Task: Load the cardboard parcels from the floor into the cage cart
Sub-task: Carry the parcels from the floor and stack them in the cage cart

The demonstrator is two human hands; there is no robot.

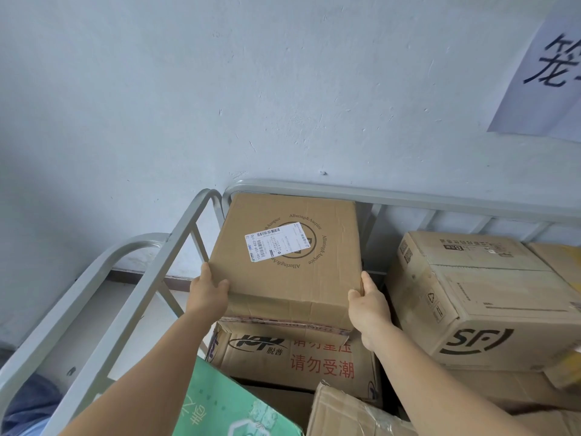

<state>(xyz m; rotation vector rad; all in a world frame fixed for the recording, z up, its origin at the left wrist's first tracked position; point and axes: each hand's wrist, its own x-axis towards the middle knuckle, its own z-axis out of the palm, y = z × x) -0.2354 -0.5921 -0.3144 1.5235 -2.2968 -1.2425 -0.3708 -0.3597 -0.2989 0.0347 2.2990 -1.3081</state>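
Both forearms are bare, with no sleeves in view. The left hand [209, 294] and the right hand [369, 305] wear no gloves, rings or watch.

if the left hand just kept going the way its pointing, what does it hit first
Probably nothing new at once: the left hand already grips the near left corner of the labelled box. Sliding on along that side, it would likely meet the cage cart's grey side rail or back corner, though depth is unclear.

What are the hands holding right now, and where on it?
Both grip the labelled box by its near corners: left hand at the near-left, right hand at the near-right.
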